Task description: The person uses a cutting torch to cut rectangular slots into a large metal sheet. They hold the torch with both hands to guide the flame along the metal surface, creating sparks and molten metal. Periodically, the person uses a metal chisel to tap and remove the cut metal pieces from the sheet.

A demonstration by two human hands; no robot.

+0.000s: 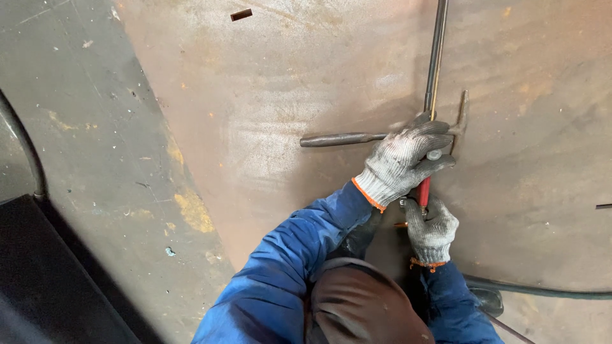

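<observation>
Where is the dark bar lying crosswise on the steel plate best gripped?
Probably at the bar's free left end, from above: it lies flat on the plate, and its right end runs under the left hand.

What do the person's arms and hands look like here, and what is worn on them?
Both arms are covered by bright blue, creased fabric sleeves. The left hand and the right hand wear grey-white knitted work gloves, speckled with dirt, each with an orange trimmed cuff. No markings or cables show on them.
</observation>
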